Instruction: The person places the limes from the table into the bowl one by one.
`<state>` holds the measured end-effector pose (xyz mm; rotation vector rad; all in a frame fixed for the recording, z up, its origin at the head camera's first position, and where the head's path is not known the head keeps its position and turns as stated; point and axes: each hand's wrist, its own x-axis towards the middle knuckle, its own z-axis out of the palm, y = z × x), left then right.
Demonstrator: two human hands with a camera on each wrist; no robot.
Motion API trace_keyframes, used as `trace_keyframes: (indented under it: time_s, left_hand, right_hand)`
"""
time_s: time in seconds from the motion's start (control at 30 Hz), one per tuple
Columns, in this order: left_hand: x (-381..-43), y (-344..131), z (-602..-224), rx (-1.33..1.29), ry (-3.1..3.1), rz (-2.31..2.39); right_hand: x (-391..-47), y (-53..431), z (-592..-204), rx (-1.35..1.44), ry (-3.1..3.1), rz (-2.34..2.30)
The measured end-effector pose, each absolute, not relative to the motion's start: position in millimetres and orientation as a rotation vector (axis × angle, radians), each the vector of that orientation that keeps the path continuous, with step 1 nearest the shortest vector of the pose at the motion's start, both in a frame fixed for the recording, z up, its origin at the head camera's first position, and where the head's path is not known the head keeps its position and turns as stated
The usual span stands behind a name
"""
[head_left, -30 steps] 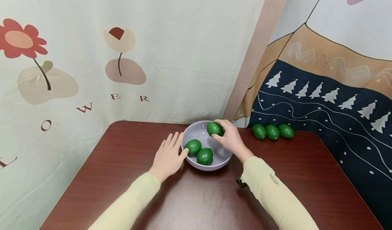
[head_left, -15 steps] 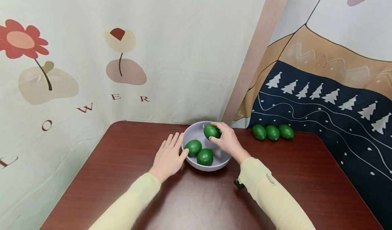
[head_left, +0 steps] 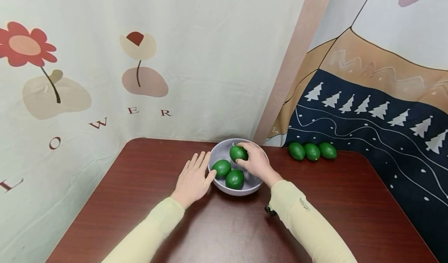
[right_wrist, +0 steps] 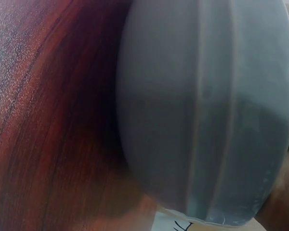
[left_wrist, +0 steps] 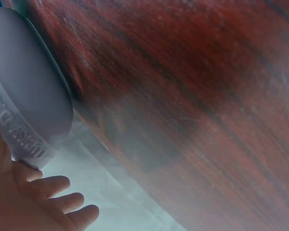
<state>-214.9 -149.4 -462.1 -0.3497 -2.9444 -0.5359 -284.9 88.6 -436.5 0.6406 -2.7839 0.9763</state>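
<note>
A pale purple-grey bowl (head_left: 238, 193) stands near the back edge of the table. Two green limes, one at the left (head_left: 221, 168) and one at the front (head_left: 235, 179), lie inside it. My right hand (head_left: 257, 162) reaches over the bowl's right rim and grips another lime (head_left: 238, 153) between thumb and fingers, low in the bowl. Against the left side of the bowl rests my left hand (head_left: 193, 179), its fingers straight and thumb at the rim. In the left wrist view, those fingers (left_wrist: 53, 185) show beside the bowl's lettered outer wall (left_wrist: 29, 82).
Three more limes (head_left: 312, 151) lie in a row at the back right of the brown wooden table (head_left: 140, 177). A printed curtain (head_left: 210, 60) hangs right behind the table, and a dark patterned cloth (head_left: 367, 130) hangs along the right side.
My right hand has moved left and slightly towards me with its lime, further into the bowl. My left hand and the other limes have stayed in place.
</note>
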Motion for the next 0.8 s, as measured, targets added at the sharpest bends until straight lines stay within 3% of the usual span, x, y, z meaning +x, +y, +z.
trace_keyframes:
  time_s: [0.8]
  left_hand:
    - [-213,-150,-459,-0.345,-2.946,-0.533]
  right_hand:
    - [-290,75,-444,0.627,-2.935,0.924]
